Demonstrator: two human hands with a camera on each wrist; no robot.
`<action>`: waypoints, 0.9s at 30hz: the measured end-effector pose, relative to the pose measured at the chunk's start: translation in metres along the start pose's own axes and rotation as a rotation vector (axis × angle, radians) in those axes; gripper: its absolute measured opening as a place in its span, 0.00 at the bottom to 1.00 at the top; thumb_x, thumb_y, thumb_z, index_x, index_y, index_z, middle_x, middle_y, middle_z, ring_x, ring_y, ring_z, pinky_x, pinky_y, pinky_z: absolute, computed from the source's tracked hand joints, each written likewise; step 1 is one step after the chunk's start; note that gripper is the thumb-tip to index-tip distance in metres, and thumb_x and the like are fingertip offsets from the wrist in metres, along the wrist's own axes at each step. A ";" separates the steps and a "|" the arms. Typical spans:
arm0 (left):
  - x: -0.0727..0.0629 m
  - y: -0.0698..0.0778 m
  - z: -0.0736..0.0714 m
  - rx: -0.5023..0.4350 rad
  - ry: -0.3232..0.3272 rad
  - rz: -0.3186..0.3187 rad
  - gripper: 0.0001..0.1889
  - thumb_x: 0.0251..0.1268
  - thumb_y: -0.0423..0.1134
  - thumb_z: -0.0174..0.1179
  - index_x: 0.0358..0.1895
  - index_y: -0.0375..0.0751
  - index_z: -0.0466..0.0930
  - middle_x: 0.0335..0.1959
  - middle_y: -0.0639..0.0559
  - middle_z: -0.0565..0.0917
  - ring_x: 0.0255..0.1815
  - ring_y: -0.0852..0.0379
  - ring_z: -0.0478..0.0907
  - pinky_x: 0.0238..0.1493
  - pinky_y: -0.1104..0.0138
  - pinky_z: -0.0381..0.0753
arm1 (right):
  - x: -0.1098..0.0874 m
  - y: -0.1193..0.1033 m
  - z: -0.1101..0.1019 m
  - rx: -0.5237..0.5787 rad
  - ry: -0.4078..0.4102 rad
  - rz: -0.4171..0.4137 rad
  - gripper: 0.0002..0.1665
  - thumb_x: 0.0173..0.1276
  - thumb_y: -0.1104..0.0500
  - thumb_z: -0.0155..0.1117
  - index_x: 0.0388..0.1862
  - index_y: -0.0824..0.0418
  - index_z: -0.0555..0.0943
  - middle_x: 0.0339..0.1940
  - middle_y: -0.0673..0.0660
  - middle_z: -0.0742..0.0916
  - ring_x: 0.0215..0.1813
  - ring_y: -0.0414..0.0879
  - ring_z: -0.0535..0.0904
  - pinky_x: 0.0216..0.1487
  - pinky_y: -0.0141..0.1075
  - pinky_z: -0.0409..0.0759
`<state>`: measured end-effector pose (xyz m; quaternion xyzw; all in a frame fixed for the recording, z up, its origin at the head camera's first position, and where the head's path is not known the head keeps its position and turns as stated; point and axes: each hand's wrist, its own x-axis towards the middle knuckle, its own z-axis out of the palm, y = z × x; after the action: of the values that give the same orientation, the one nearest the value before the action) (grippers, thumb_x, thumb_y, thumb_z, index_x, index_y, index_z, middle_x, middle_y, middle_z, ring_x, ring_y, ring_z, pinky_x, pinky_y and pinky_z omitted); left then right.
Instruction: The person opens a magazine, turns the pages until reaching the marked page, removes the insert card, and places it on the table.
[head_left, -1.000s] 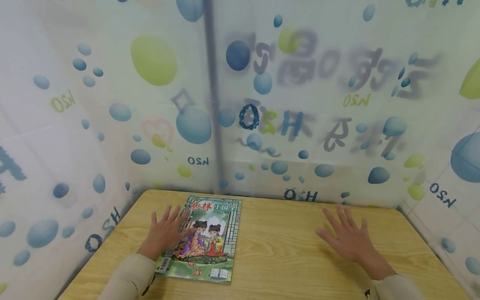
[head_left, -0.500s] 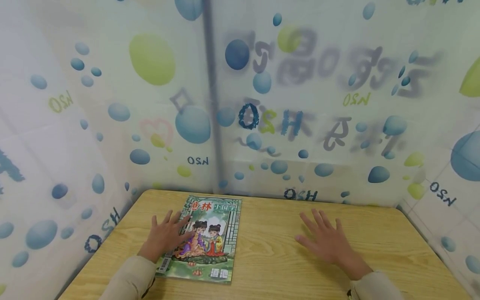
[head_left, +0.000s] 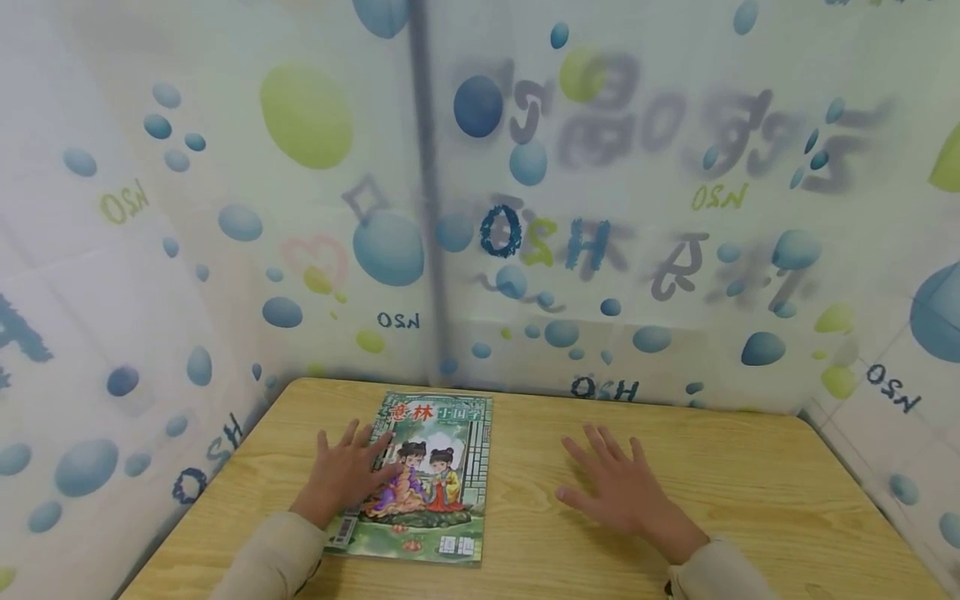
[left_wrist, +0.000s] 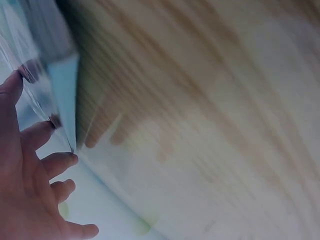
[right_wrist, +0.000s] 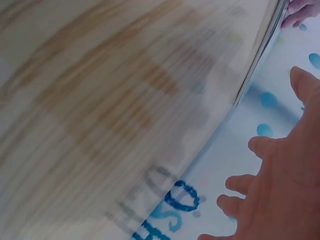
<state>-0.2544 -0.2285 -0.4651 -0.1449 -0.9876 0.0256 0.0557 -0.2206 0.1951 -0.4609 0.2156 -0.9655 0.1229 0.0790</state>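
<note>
A glossy green magazine (head_left: 438, 533) with two cartoon figures on its cover lies flat on the wooden table (head_left: 525, 533), left of the middle. Over its left edge my left hand (head_left: 341, 477) spreads its fingers, which overlap the cover. In the left wrist view those fingertips (left_wrist: 65, 159) show right at the magazine's edge (left_wrist: 64, 95). To the right of the magazine, apart from it, my right hand (head_left: 622, 496) reaches over the table with fingers spread and nothing held. The right wrist view shows the same right hand (right_wrist: 280, 180) beside the tabletop.
A pale curtain (head_left: 315, 250) printed with blue and green drops and "H2O" lettering surrounds the table at the back and both sides. The table's back edge (head_left: 675, 407) runs close along it. Bare wood lies between the magazine and my right hand.
My right hand has moved left, toward the magazine. My left hand has shifted slightly right in the last half second, and the magazine has slid a little right with it.
</note>
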 end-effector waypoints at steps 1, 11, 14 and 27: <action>0.001 0.003 0.000 0.002 0.001 0.003 0.36 0.68 0.68 0.49 0.69 0.49 0.73 0.68 0.38 0.72 0.72 0.33 0.63 0.61 0.26 0.55 | 0.001 -0.002 0.000 0.004 -0.003 -0.006 0.42 0.70 0.32 0.55 0.76 0.51 0.66 0.77 0.65 0.64 0.77 0.65 0.57 0.64 0.76 0.50; 0.010 0.029 -0.002 0.050 -0.003 0.024 0.36 0.68 0.69 0.47 0.69 0.50 0.73 0.68 0.39 0.73 0.73 0.37 0.63 0.63 0.28 0.57 | 0.008 -0.022 0.001 0.037 -0.099 -0.033 0.44 0.69 0.30 0.52 0.77 0.52 0.65 0.78 0.64 0.63 0.78 0.64 0.53 0.68 0.73 0.47; 0.012 0.038 -0.004 0.081 0.017 0.038 0.35 0.67 0.69 0.48 0.68 0.50 0.75 0.67 0.39 0.75 0.72 0.38 0.65 0.62 0.29 0.59 | 0.009 -0.026 0.002 0.060 -0.143 -0.051 0.46 0.68 0.29 0.52 0.77 0.51 0.64 0.79 0.62 0.62 0.79 0.64 0.52 0.69 0.72 0.46; 0.019 0.071 0.001 0.092 0.040 0.057 0.36 0.67 0.70 0.47 0.68 0.50 0.75 0.65 0.39 0.77 0.72 0.39 0.65 0.63 0.30 0.59 | 0.010 -0.038 0.002 0.153 -0.328 -0.139 0.56 0.58 0.22 0.57 0.79 0.47 0.60 0.80 0.60 0.59 0.79 0.65 0.50 0.70 0.71 0.45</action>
<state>-0.2522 -0.1553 -0.4687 -0.1706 -0.9795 0.0699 0.0812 -0.2136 0.1571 -0.4526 0.3042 -0.9361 0.1533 -0.0877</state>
